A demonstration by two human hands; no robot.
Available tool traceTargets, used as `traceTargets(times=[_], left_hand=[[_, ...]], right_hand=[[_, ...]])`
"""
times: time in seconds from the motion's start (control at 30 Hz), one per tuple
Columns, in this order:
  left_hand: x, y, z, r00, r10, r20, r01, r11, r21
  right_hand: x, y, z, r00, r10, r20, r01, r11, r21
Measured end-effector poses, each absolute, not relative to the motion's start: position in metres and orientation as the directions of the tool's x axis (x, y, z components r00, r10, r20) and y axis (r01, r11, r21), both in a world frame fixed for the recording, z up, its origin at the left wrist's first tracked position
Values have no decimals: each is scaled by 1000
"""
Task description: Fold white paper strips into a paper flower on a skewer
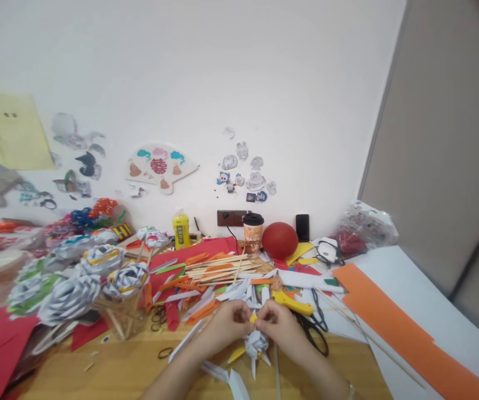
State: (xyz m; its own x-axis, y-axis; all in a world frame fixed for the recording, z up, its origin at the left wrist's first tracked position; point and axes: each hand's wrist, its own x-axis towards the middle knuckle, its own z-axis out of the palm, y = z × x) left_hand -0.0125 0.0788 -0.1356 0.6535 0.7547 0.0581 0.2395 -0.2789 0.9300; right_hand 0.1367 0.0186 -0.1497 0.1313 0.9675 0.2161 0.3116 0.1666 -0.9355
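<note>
Both my hands meet low in the middle of the view over a wooden table (110, 372). My left hand (225, 325) and my right hand (280, 325) pinch a small folded paper flower (257, 343), white with print and a yellow strip at its top. White and yellow paper strips trail from it toward me. The fingers of both hands are closed on the paper piece.
Finished paper roses (76, 280) stand in a clear cup at the left. Wooden sticks (218, 265), paper strips, black scissors (315, 328), a yellow glue gun (293, 303), a glue bottle (181, 228), a paper cup (253, 233), a red ball (280, 240) and orange sheets (393, 322) lie around.
</note>
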Motion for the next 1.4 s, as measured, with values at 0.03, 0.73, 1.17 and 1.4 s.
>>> traceTargets(times=[0.03,0.73,1.17,1.4], left_hand=[[-13,78,-135,664,745,66,228,-285,931],[-13,76,-131,691,713,124,247,-393,886],[-11,67,-128,684,649,333,300,-666,682],[-11,66,-130,625,718,305,364,-615,700]], right_hand=[[136,19,-150,135,963,234,330,179,-927],[143,17,-146,76,976,202,308,170,-936],[144,10,-135,25,972,233,465,195,-863],[139,10,-132,80,944,321,552,226,-802]])
